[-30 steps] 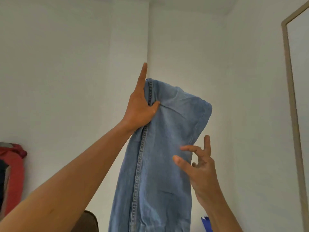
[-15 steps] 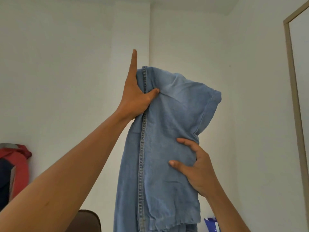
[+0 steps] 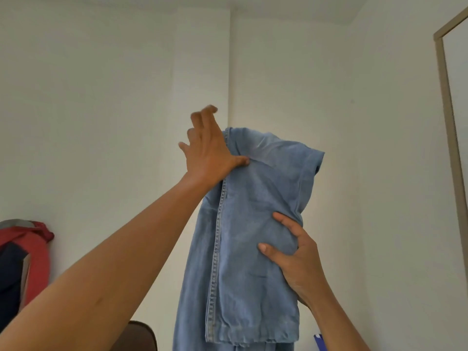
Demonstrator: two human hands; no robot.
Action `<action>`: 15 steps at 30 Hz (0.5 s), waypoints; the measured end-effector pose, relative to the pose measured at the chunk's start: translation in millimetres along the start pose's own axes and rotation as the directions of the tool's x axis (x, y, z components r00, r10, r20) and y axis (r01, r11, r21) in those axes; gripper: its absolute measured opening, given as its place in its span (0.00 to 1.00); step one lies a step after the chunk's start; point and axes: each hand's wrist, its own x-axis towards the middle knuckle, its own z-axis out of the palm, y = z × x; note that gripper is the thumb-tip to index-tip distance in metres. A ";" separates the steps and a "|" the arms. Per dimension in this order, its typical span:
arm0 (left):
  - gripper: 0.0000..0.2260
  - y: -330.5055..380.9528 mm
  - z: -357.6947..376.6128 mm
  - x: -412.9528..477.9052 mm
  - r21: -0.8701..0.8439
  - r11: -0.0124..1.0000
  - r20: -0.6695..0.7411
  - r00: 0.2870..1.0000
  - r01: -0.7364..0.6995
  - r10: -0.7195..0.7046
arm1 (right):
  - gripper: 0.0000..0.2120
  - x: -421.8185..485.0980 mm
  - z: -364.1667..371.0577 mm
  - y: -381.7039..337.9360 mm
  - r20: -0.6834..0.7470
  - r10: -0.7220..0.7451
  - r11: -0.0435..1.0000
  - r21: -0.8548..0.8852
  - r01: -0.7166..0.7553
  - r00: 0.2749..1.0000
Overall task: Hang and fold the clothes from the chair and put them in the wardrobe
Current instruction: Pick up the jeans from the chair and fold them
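A pair of light blue jeans (image 3: 250, 224) hangs folded in the air in front of a white wall, its hem near the bottom of the view. My left hand (image 3: 207, 153) is raised at the top left of the fold. Its thumb presses the denim beside the side seam and its fingers are spread and blurred. Lower on the right edge, my right hand (image 3: 296, 259) grips a bunch of the denim. The chair's dark brown back (image 3: 141, 338) shows only as a rounded top at the bottom, left of the jeans.
Red and dark garments (image 3: 22, 257) hang at the far left edge. A tall beige-framed panel (image 3: 448, 122) stands along the right side. A small blue object (image 3: 319, 342) peeks out at the bottom beside my right forearm. White walls fill the rest.
My right hand went from open beside the jeans to gripping their right edge. My left hand's fingers have spread away from the cloth, leaving the thumb pressing it. The jeans were lifted higher.
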 end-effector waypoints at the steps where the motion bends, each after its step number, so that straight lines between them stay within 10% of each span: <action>1: 0.51 -3.7 1.0 -9.1 0.001 0.999 0.040 0.998 -0.047 0.047 | 0.29 -0.9 0.8 1.2 0.005 0.013 1.000 0.018 -0.013 1.000; 4: 0.48 -21.7 -5.0 -54.7 -0.097 0.991 0.222 0.969 -0.089 0.109 | 0.29 -1.5 2.3 -1.4 0.014 0.029 0.998 0.056 -0.030 0.999; 7: 0.51 -50.1 -18.2 -110.6 -0.230 0.946 0.450 0.887 0.227 -0.104 | 0.29 3.5 1.1 -7.9 0.054 0.012 0.996 0.089 -0.016 0.998; 11: 0.55 -70.9 -19.9 -159.4 -0.308 0.580 0.780 0.549 0.754 -0.299 | 0.28 13.2 2.6 -11.3 0.091 0.046 0.990 0.127 -0.058 0.995; 15: 0.54 -75.2 -11.5 -174.4 -0.377 0.411 0.811 0.510 0.830 -0.287 | 0.29 14.5 1.5 -1.4 0.071 0.118 0.986 0.113 -0.126 0.990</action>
